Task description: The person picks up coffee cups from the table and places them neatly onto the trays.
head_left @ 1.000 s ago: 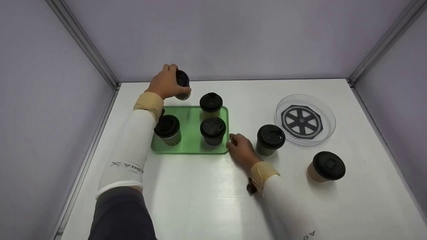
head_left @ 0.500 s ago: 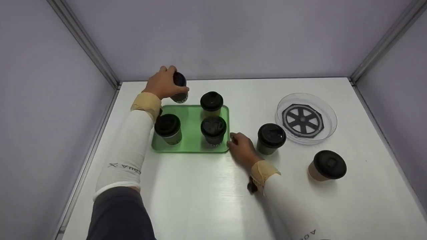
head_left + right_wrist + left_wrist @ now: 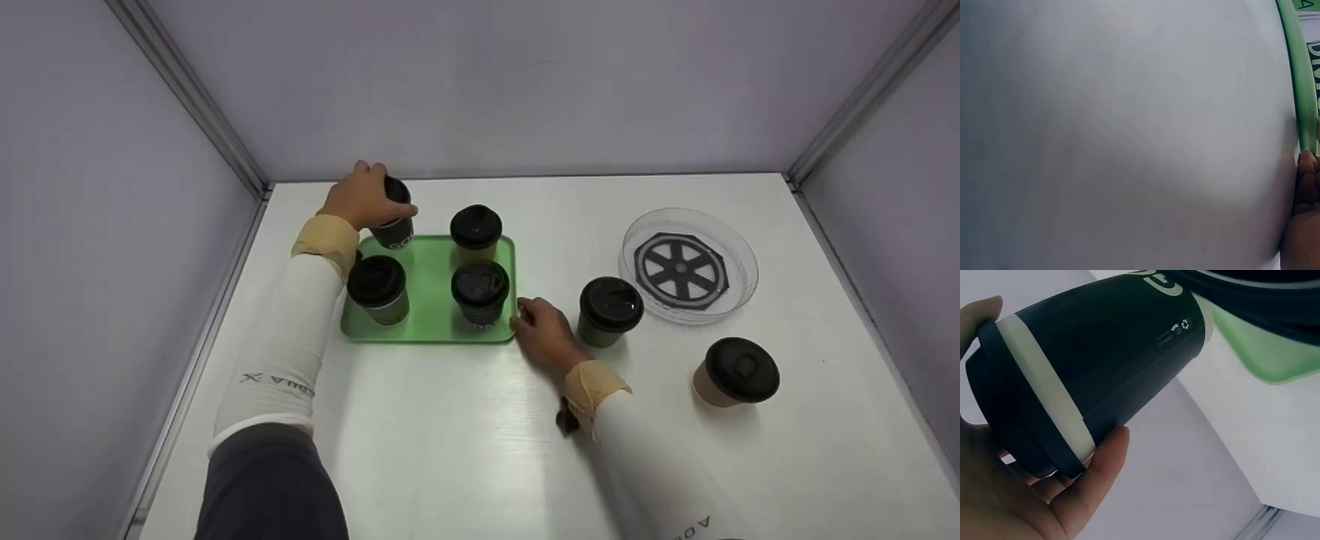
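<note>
My left hand (image 3: 358, 199) grips a dark paper coffee cup (image 3: 393, 234) by its black lid, above the far left corner of the green tray (image 3: 431, 307). In the left wrist view the held cup (image 3: 1100, 354) shows pale bands and part of some white lettering. Three lidded cups stand on the tray: a near left cup (image 3: 385, 306), a far right cup (image 3: 477, 232) and a near right cup (image 3: 480, 296). At the tray's right edge, my right hand (image 3: 546, 337) pinches the rim. Its fingers (image 3: 1307, 183) show at the green rim in the right wrist view.
Right of my right hand stands a lidded cup (image 3: 608, 311), with a brown cup (image 3: 731, 375) farther right. Behind them lies a round clear dish (image 3: 739, 289) with a black spoked octagon (image 3: 679, 271). Grey-white walls (image 3: 495, 90) enclose the white table (image 3: 457, 435).
My left hand has brought its cup leftward and down, nearer the tray's far left corner. The right hand stays at the tray's right edge.
</note>
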{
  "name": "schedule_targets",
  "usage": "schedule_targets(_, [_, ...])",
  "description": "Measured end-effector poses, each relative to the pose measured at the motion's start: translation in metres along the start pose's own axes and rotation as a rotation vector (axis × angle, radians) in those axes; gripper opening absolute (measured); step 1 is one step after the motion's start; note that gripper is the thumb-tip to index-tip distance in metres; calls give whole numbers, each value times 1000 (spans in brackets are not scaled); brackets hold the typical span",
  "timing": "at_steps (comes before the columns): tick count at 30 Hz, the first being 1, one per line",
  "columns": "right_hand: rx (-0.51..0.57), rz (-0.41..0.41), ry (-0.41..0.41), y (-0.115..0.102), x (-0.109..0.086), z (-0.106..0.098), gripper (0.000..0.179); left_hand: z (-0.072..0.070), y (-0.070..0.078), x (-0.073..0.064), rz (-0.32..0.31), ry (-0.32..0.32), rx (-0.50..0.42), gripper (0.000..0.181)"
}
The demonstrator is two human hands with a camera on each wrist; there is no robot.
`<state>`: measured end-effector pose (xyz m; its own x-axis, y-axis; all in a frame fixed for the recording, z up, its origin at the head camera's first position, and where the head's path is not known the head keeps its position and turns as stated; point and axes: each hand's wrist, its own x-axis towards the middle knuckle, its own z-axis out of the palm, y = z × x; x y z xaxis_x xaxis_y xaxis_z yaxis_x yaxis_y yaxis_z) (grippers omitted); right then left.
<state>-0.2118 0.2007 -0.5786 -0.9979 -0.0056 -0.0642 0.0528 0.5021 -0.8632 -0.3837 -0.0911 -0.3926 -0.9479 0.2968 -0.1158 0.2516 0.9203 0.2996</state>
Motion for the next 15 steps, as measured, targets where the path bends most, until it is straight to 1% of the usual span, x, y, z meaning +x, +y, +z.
schedule_targets(5, [2,19,-6,0,-1,-1,37,2,-1,0,-16,-15,0,95])
schedule_targets(8, [14,27,-3,0,-1,-1,31,2,0,1,-17,-15,1,95])
schedule_targets(11, [5,18,1,1,-1,-2,30,3,-1,1,-17,-15,9,95])
schedule_targets(13, [2,14,-2,1,-1,-2,32,4,-3,1,-18,-18,7,97])
schedule_targets(15, [-7,11,-4,1,-1,-2,38,4,-4,1,-23,-22,4,98])
